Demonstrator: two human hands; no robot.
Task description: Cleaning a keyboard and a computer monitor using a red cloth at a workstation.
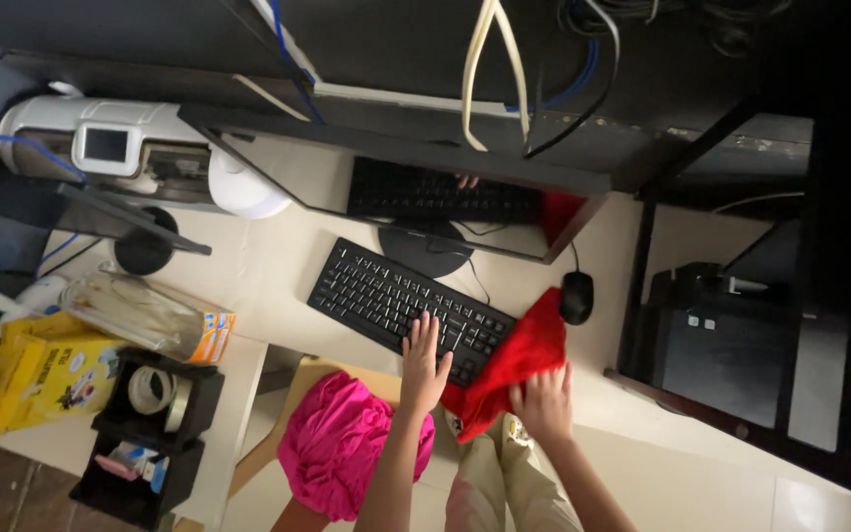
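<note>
A black keyboard [396, 296] lies on the pale desk [268, 266] below a dark monitor [416, 192]. My left hand [424, 363] rests flat on the keyboard's near edge, fingers spread. A red cloth [519, 357] covers the keyboard's right end and hangs over the desk edge. My right hand [544, 402] presses on the cloth's lower part, fingers bent onto it. A black mouse [576, 296] sits just beyond the cloth, apart from both hands.
A pink cloth [342, 443] lies on a wooden seat below the desk. At left are a clear plastic container [145, 315], a black organiser with tape rolls [155, 399], yellow boxes [46, 369] and a white device [140, 148]. A black computer tower [731, 345] stands at right.
</note>
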